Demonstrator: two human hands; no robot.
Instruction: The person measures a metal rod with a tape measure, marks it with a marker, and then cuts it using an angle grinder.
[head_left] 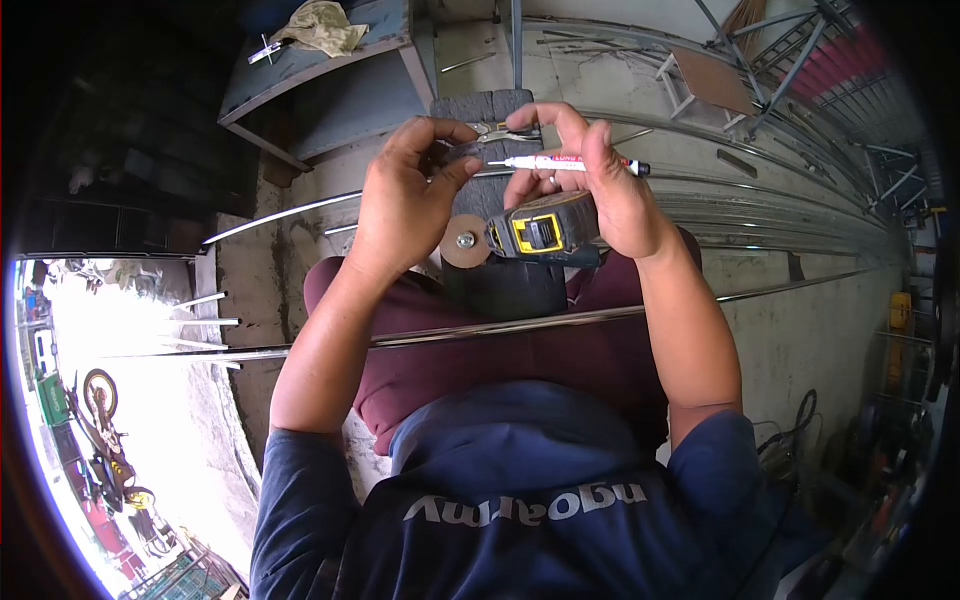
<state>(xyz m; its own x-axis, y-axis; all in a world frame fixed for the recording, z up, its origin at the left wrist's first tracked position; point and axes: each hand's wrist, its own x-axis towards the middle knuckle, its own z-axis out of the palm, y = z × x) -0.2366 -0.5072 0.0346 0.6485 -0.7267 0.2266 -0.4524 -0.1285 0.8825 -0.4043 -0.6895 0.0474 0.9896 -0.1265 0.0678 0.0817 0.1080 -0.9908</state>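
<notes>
My right hand (622, 200) grasped the marker (545, 163), near the tape measure (541, 233); my left hand's (405, 200) grip could not be determined.

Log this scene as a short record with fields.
Right hand: holds a marker, tip toward the left hand
Left hand: thumb and index finger apart
Beside right hand: black and yellow tape measure
Near tape measure: round brown disc
Beyond marker: pliers
Across lap: shiny metal rod
Clothing: dark blue shirt, maroon trousers
</notes>
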